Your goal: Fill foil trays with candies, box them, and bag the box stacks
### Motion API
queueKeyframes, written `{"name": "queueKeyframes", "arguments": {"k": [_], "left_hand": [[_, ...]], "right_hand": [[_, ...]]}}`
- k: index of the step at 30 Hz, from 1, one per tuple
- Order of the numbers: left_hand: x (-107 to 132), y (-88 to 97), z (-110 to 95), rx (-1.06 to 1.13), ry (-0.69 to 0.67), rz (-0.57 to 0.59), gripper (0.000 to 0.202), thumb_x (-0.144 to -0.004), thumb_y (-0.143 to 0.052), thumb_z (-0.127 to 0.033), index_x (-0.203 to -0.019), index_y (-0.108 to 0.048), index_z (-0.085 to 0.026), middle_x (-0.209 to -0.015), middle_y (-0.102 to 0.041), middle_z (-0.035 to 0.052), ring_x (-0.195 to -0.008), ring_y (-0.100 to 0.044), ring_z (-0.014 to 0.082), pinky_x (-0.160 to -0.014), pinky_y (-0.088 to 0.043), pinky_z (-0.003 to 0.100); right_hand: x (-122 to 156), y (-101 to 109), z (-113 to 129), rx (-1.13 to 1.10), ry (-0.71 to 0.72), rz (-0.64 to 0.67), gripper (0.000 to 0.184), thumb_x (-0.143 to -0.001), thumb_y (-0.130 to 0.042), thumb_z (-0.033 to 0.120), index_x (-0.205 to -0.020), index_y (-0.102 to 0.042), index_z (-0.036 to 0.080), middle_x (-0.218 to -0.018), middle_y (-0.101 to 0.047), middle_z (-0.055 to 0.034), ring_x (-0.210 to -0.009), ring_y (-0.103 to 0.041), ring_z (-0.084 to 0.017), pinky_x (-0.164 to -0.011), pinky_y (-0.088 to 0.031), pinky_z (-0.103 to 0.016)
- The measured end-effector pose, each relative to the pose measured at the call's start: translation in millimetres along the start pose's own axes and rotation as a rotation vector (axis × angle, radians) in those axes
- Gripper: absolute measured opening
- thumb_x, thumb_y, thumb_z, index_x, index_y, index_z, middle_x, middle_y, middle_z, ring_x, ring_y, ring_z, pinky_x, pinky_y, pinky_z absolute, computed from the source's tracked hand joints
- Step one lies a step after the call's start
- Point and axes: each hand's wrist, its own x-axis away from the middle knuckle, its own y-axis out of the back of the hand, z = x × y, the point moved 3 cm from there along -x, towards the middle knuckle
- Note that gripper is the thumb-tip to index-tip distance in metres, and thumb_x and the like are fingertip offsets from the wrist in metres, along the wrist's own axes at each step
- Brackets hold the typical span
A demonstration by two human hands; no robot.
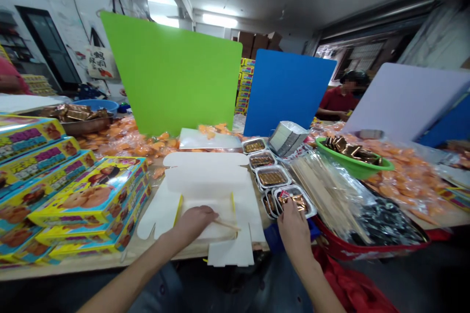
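The left hand [200, 217] grips thin wooden sticks [228, 226] over the open white box [205, 178], while the right hand [293, 217], its grip indeterminable, contacts a foil tray [311, 209] holding a gold packet [300, 202] right of the box.

Left hand [200, 217], lower centre: blurred, fingertips hidden; count of thin sticks [227, 225] unclear. Right hand [293, 225], right of centre, covers part of the copper packet [300, 202]. Left edge cuts off yellow boxes [33, 171], pink sleeve [10, 78]. Upper right: co-worker [333, 100] partly behind lilac board [400, 98].
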Motion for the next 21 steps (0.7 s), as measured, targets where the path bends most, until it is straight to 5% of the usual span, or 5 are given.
{"name": "queueKeyframes", "arguments": {"k": [8,14,17,21], "left_hand": [[0,10.6,11,0.000,-0.015,0.010,0.024,-0.083,-0.046,-0.007,-0.083,-0.068,-0.017,-0.089,-0.067,0.0100,-0.089,-0.062,0.0230,-0.079,-0.047,0.032],[-1,-5.6,20,0.059,0.063,0.006,0.026,-0.078,-0.047,0.000,-0.076,-0.067,-0.017,-0.087,-0.068,0.0094,-0.090,-0.064,0.0205,-0.084,-0.047,0.029],[2,-3.1,22,0.085,0.065,-0.018,0.036,-0.077,-0.044,0.000,-0.094,-0.069,-0.019,-0.104,-0.068,0.0073,-0.099,-0.063,0.0181,-0.091,-0.046,0.027],[18,11.2,28,0.080,0.090,-0.105,0.051,-0.073,-0.042,0.001,-0.116,-0.062,-0.020,-0.122,-0.061,0.0076,-0.114,-0.055,0.0207,-0.100,-0.041,0.035]], "right_hand": [[10,-2,-14,-0.112,0.041,-0.109,0.033,-0.086,-0.033,0.006,-0.112,-0.054,0.005,-0.115,-0.062,-0.0212,-0.101,-0.063,-0.025,-0.085,-0.051,-0.036],[13,32,-20,-0.340,0.146,-0.245,0.041,-0.089,-0.038,0.012,-0.129,-0.043,0.012,-0.123,-0.059,-0.0153,-0.109,-0.059,-0.023,-0.092,-0.050,-0.039],[13,59,-3,-0.563,0.306,-0.244,0.050,-0.085,-0.043,0.006,-0.133,-0.039,0.017,-0.127,-0.056,-0.0131,-0.118,-0.052,-0.021,-0.096,-0.048,-0.039],[12,74,52,-0.863,0.578,-0.148,0.048,-0.082,-0.041,0.000,-0.127,-0.043,0.015,-0.132,-0.052,-0.0138,-0.127,-0.042,-0.021,-0.099,-0.047,-0.041]]}}
